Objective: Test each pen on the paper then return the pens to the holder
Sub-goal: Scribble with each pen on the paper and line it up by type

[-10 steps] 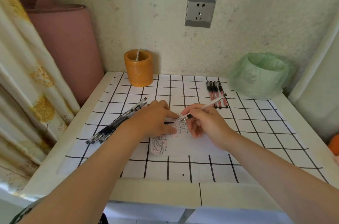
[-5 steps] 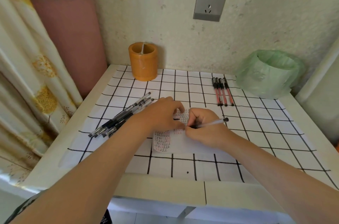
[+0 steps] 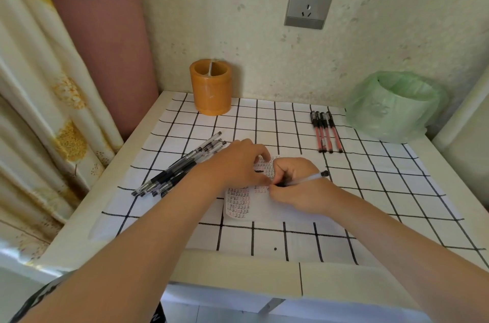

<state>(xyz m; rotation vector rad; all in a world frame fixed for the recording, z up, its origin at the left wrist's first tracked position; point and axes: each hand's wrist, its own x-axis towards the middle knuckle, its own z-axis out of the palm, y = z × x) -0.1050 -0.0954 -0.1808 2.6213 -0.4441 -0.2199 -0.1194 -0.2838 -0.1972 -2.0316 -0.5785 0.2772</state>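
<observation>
A small white paper (image 3: pixel 239 206) covered in rows of black and red marks lies at the table's middle. My left hand (image 3: pixel 235 163) presses flat on its upper left part, fingers spread. My right hand (image 3: pixel 296 187) grips a clear pen (image 3: pixel 309 177) with its tip on the paper and its black end pointing right. A pile of several black pens (image 3: pixel 182 166) lies left of my left hand. Several red pens (image 3: pixel 326 132) lie side by side at the back right. The orange holder (image 3: pixel 211 88) stands at the back with one pen in it.
A white cloth with a black grid (image 3: pixel 397 190) covers the table. A bin lined with a green bag (image 3: pixel 391 105) stands at the back right. A pink roll (image 3: pixel 105 52) and a curtain (image 3: pixel 34 100) stand at the left. A wall socket (image 3: pixel 309 2) is above.
My right hand has tipped the pen from pointing up and to the right down to nearly level, tip on the paper. My left hand stays on the paper.
</observation>
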